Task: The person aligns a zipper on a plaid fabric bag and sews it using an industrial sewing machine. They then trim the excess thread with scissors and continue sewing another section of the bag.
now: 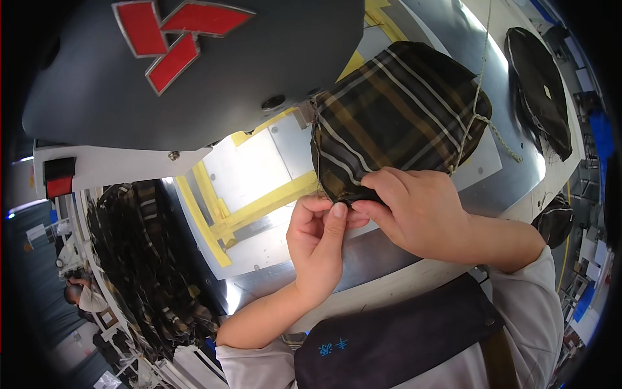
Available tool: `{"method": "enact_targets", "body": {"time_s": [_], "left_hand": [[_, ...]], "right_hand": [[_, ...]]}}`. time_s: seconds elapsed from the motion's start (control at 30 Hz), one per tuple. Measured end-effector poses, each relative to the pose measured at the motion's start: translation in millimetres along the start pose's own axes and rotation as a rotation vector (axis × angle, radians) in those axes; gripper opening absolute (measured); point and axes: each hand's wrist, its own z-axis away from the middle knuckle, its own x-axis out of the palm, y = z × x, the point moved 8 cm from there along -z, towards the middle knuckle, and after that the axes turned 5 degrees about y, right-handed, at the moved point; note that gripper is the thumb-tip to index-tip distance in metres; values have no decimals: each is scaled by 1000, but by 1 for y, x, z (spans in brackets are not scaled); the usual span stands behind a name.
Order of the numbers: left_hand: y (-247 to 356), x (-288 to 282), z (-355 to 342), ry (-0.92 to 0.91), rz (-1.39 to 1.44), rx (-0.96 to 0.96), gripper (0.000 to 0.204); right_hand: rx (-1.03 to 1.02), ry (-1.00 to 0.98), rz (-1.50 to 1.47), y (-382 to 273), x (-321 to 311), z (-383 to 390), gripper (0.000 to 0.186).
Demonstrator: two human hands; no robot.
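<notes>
A padded-looking dark plaid fabric piece (398,110) in olive, brown and white lies on the plate under the edge of a dark grey machine head (220,97). My left hand (317,240) pinches its lower corner, thumb up. Beside it, my right hand (421,217) grips the same lower edge, thumb and index finger pressed at the hem, close to my left thumb. A pale twisted cord (480,91) hangs across the piece's right side, with a loose end dangling. The metal plate (246,269) carries white sheets and yellow tape strips (259,201).
A pile of plaid fabric (142,259) lies at the left. A dark fabric piece (538,91) sits at the far right, with another bundle (554,220) below it. A co-worker (87,298) is at another station, far left. Equipment lines the right background.
</notes>
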Motion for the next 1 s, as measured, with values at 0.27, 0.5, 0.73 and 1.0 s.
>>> {"method": "enact_targets", "body": {"time_s": [0.27, 0.5, 0.73, 1.0], "left_hand": [[1, 5, -1, -55, -45, -34, 9], [3, 8, -1, -79, -65, -20, 8], [4, 10, -1, -66, -201, -1, 7], [5, 10, 2, -103, -277, 90, 8]], "right_hand": [[-12, -10, 4, 1, 3, 1, 29], [-9, -26, -3, 1, 4, 1, 30], [-3, -41, -14, 2, 5, 2, 30], [32, -100, 6, 2, 7, 3, 29]]}}
